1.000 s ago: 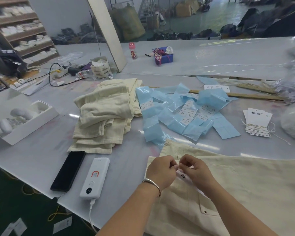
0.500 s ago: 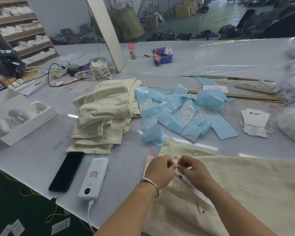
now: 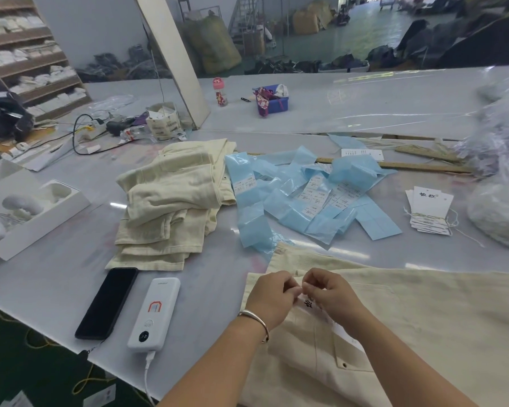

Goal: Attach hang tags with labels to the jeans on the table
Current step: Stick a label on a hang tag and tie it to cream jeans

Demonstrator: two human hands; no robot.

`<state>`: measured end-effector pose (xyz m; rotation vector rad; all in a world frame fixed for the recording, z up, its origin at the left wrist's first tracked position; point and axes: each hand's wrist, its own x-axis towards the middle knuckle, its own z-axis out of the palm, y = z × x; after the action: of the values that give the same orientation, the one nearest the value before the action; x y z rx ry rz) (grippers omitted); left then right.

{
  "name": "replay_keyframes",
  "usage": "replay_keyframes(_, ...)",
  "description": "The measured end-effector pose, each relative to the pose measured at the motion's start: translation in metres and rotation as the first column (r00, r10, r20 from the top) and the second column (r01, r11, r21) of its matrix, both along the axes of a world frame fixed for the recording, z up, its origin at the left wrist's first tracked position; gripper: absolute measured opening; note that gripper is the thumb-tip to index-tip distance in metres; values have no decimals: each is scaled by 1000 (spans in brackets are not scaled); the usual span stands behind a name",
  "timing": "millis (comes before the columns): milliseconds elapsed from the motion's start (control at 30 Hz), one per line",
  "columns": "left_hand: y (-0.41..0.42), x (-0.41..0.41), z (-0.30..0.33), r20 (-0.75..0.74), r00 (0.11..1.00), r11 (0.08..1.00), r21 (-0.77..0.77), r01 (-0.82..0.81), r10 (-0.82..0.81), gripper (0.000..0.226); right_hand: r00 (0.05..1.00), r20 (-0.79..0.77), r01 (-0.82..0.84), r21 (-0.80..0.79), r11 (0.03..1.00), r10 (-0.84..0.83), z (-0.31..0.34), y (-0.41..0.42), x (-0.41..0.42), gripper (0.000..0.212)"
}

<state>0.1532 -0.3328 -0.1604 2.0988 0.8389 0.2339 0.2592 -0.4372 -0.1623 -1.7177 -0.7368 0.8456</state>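
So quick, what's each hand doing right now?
Left hand: fingers curled, pinching at the hang tag.
Right hand: fingers curled, pinching the same tag.

black phone (image 3: 108, 302) flat near surface (image 3: 56, 274) front edge | white power bank (image 3: 155, 314) just right of it, cable plugged in | open white box (image 3: 30, 211) far left | pink bottle (image 3: 219, 91), blue basket (image 3: 272, 101) at back | wooden ruler (image 3: 417, 166) right

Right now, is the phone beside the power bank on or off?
Screen dark: the phone lies face up, showing no lit display. Powered off or merely asleep, cannot tell.
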Motion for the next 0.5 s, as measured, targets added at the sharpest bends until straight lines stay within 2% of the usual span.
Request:
replay_keyframes(67,2,-1,0,73,997,988,-155,-2,13,24,1000,-15,12,2,1000,-12,-1,1,0,13)
replay_keyframes(167,6,-1,0,138,990,966,-257,17,19,22,999,-36,32,23,999,-31,-1,2,0,18)
replay_keyframes(500,10,2,-6,175,984,950,-306,60,-6,23,987,-161,31,85,996,-17,-4,-1,2,11)
